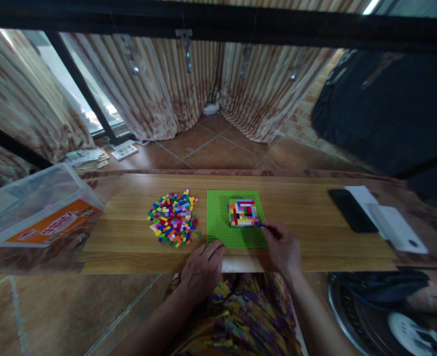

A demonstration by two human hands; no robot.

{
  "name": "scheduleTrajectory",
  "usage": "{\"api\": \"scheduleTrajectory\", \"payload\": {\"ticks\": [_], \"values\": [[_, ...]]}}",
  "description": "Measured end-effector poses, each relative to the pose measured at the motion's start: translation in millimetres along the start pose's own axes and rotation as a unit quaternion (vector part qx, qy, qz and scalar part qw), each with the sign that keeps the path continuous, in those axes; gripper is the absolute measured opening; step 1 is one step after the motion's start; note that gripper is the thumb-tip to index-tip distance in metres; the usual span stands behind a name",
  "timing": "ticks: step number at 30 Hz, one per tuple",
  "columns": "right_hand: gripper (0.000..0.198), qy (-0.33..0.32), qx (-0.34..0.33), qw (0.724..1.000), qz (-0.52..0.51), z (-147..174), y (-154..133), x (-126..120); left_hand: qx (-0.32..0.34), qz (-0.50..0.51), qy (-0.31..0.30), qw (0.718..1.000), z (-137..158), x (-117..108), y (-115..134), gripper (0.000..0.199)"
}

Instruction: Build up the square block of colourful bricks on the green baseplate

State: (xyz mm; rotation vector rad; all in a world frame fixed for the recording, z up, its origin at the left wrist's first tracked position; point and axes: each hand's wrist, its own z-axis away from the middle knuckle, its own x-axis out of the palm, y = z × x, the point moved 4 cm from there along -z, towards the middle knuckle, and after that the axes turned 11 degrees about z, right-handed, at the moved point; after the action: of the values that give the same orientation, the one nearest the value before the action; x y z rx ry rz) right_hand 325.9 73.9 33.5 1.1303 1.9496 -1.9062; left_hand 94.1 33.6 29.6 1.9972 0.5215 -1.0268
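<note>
A green studded baseplate (216, 217) lies on the wooden board. On its right half stands a low, multicoloured structure of toy bricks (243, 213). My right hand (284, 247) is at the plate's right edge, thumb and fingertips pinched on a small dark blue brick (259, 224) by the structure's near right corner. Whether that brick touches the structure I cannot tell. My left hand (203, 264) rests with fingers stretched out over the plate's near left corner, holding nothing. To the left of the plate spreads a heap of loose, mixed-colour bricks (174, 217).
A clear plastic bin (44, 207) with an orange label stands left of the wooden board (315, 212). A black phone-like slab (353, 210) and white flat items (400, 227) lie at the right end. Dark metal bars (218, 20) cross above, with curtains behind.
</note>
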Motion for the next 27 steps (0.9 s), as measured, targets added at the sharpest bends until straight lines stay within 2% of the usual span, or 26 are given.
{"api": "scheduleTrajectory", "payload": {"ticks": [6, 14, 21, 27], "values": [[0.028, -0.006, -0.062, 0.998, 0.023, -6.1, -8.1, 2.0, -0.01, -0.002, -0.002, 1.0, 0.6, 0.4, -0.5, 0.031], [0.023, -0.017, -0.087, 0.996, -0.015, -8.6, -5.6, 7.3, -0.013, 0.009, -0.017, 1.0, -0.9, -0.1, 0.5, 0.031], [0.02, -0.017, -0.071, 0.996, -0.05, -10.3, -2.0, 9.7, -0.021, 0.005, -0.019, 1.0, 0.5, 0.3, -0.1, 0.032], [0.021, -0.011, -0.017, 0.996, -0.092, -11.6, -2.9, 11.0, -0.02, 0.011, -0.024, 0.999, 1.0, 0.7, -0.2, 0.032]]}}
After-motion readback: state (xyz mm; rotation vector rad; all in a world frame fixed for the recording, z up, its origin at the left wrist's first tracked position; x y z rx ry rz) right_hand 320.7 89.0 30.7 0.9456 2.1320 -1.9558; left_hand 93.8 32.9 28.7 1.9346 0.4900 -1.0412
